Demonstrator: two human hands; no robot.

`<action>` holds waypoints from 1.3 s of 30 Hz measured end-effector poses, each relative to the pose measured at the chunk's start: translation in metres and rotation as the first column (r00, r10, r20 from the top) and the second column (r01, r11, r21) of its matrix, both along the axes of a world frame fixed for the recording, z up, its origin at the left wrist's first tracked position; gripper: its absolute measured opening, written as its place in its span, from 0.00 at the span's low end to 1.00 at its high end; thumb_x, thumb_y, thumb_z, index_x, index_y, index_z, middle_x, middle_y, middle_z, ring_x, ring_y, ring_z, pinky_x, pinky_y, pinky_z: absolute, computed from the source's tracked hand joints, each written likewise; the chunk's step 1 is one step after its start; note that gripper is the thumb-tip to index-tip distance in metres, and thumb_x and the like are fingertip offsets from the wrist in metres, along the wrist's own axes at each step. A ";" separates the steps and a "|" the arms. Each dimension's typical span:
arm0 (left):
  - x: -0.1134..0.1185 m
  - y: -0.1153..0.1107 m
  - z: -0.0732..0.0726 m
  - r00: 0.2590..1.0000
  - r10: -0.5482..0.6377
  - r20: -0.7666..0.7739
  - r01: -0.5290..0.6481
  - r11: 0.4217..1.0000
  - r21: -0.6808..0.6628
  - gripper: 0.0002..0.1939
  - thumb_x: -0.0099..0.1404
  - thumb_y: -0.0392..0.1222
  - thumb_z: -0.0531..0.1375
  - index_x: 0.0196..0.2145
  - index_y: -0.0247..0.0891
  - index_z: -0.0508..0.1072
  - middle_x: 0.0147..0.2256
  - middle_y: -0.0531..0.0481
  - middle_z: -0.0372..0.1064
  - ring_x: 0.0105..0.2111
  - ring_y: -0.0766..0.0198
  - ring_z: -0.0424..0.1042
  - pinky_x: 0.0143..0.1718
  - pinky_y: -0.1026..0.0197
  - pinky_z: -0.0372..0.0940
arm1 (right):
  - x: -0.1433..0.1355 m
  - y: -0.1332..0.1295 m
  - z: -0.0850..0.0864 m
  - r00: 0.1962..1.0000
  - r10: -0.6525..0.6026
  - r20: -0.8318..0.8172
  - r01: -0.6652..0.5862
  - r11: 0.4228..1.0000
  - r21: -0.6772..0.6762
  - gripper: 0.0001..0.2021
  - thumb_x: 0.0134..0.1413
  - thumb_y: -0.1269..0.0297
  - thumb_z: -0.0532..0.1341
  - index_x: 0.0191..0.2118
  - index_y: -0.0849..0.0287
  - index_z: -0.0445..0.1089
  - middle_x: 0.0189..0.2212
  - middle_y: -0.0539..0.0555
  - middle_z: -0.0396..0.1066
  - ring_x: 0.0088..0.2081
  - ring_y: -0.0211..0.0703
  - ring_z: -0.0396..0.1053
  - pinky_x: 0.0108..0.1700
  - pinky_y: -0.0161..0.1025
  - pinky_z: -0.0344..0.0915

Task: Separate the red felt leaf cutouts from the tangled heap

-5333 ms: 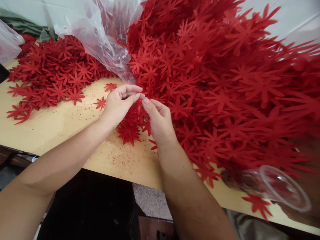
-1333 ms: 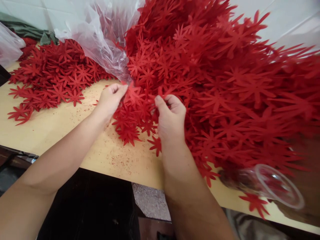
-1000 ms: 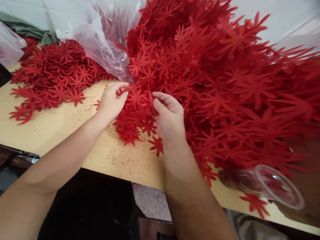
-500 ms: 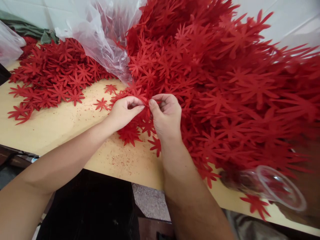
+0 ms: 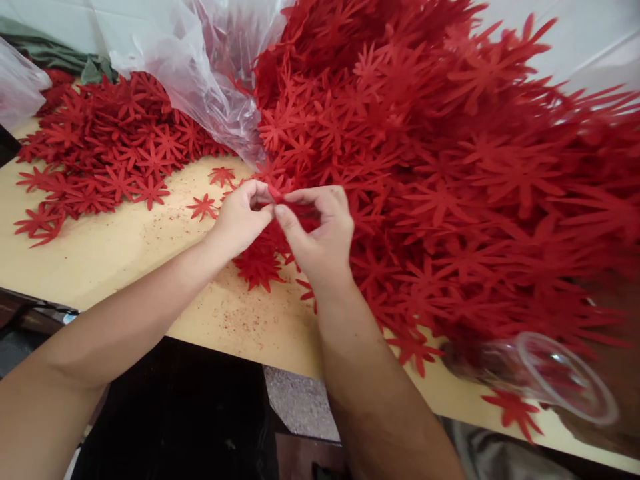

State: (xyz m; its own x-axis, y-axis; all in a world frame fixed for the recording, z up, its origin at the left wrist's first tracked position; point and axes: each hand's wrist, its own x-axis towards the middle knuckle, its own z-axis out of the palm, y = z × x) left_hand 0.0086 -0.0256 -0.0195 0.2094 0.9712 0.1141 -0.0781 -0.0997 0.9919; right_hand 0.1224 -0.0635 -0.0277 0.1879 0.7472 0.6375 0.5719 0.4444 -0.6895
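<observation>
Head view: left hand and right hand have edged leftward; left fingers pinch a red piece, right fingertips meet it, grip unclear, red pile beyond; handling seems unfinished.

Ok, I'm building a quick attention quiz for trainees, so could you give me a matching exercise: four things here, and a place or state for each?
Things
1. Left hand and right hand
2. Clear plastic cup
3. Dark green cloth
4. Larger sheet of clear plastic

Places or states
A. Upper left, by the white wall
B. Between the two red piles
C. Fingertips close together at a red piece
D. Lower right, on its side

Pairs: 1-C, 2-D, 3-A, 4-B
</observation>
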 end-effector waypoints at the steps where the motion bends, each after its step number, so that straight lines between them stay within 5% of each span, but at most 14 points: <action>1: 0.000 0.000 0.001 1.000 0.003 0.006 -0.003 1.000 0.001 0.11 0.52 0.22 0.53 0.28 0.35 0.62 0.28 0.56 0.66 0.31 0.75 0.66 0.41 0.66 0.62 | 0.000 0.001 -0.002 0.999 0.034 -0.012 -0.034 0.999 -0.033 0.11 0.46 0.55 0.62 0.33 0.56 0.67 0.32 0.52 0.65 0.38 0.40 0.64 0.45 0.44 0.65; 5: -0.002 0.000 0.004 1.000 0.009 0.017 -0.009 1.000 -0.012 0.12 0.51 0.22 0.54 0.30 0.35 0.63 0.29 0.56 0.66 0.30 0.75 0.66 0.39 0.65 0.62 | 0.002 0.008 -0.010 0.972 0.162 -0.172 -0.189 0.970 -0.156 0.14 0.45 0.54 0.63 0.35 0.56 0.66 0.32 0.50 0.67 0.35 0.37 0.65 0.42 0.40 0.66; 9: -0.002 -0.002 0.006 1.000 -0.001 0.001 0.001 1.000 0.026 0.10 0.52 0.23 0.55 0.29 0.35 0.63 0.26 0.57 0.64 0.27 0.76 0.64 0.36 0.67 0.62 | 0.001 0.009 -0.009 0.944 0.198 -0.264 -0.241 0.960 -0.139 0.12 0.46 0.54 0.62 0.32 0.56 0.67 0.29 0.49 0.68 0.32 0.36 0.66 0.39 0.39 0.66; 16: -0.002 -0.002 0.005 0.996 0.039 -0.076 -0.032 0.996 0.088 0.09 0.52 0.25 0.57 0.30 0.36 0.64 0.25 0.57 0.62 0.27 0.74 0.62 0.35 0.66 0.61 | 0.011 0.012 -0.006 0.938 -0.044 -0.343 0.028 0.998 -0.051 0.11 0.50 0.53 0.59 0.27 0.56 0.64 0.22 0.47 0.61 0.25 0.34 0.60 0.29 0.37 0.62; 22: -0.004 0.004 0.002 0.997 0.037 -0.063 -0.035 0.999 0.033 0.09 0.53 0.27 0.57 0.33 0.36 0.65 0.24 0.58 0.61 0.25 0.74 0.61 0.34 0.65 0.60 | 0.033 0.026 -0.020 0.842 -0.178 -0.509 0.165 0.984 -0.070 0.09 0.49 0.57 0.59 0.29 0.56 0.61 0.23 0.46 0.59 0.22 0.32 0.57 0.26 0.37 0.63; 25: -0.003 0.003 0.002 0.998 0.034 -0.055 -0.033 0.999 0.028 0.09 0.54 0.27 0.58 0.33 0.36 0.65 0.23 0.58 0.61 0.25 0.74 0.60 0.33 0.66 0.59 | 0.034 0.028 -0.027 0.918 -0.127 -0.375 0.129 0.991 -0.019 0.14 0.47 0.55 0.61 0.39 0.55 0.63 0.32 0.52 0.64 0.32 0.38 0.66 0.36 0.42 0.68; 29: -0.001 0.004 0.001 0.999 0.042 -0.027 -0.041 0.999 0.031 0.08 0.54 0.27 0.58 0.32 0.35 0.65 0.25 0.57 0.62 0.25 0.75 0.60 0.33 0.66 0.59 | 0.022 0.017 -0.020 0.980 -0.098 -0.171 0.109 0.992 0.059 0.18 0.51 0.53 0.58 0.47 0.53 0.63 0.44 0.57 0.64 0.47 0.45 0.65 0.48 0.48 0.65; 34: -0.001 0.006 0.000 0.998 0.055 -0.016 -0.055 0.998 0.007 0.09 0.54 0.25 0.58 0.29 0.35 0.63 0.24 0.58 0.61 0.25 0.76 0.60 0.32 0.68 0.59 | -0.001 0.003 -0.006 0.985 0.137 -0.102 -0.143 0.988 -0.053 0.11 0.50 0.56 0.60 0.37 0.56 0.69 0.35 0.53 0.70 0.37 0.40 0.69 0.43 0.43 0.68; 39: 0.000 0.001 0.002 0.999 0.024 -0.023 -0.024 1.000 -0.019 0.06 0.56 0.28 0.57 0.30 0.35 0.63 0.24 0.58 0.60 0.24 0.76 0.59 0.30 0.67 0.57 | -0.004 0.007 -0.008 0.945 0.164 -0.283 -0.190 0.979 -0.069 0.07 0.49 0.58 0.61 0.31 0.56 0.69 0.29 0.50 0.71 0.31 0.36 0.69 0.39 0.40 0.68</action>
State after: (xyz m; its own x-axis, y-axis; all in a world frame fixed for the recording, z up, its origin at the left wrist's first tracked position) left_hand 0.0082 -0.0249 -0.0179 0.1883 0.9779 0.0905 -0.0529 -0.0819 0.9952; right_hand 0.1179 -0.0567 -0.0354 0.2048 0.8385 0.5050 0.2727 0.4466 -0.8522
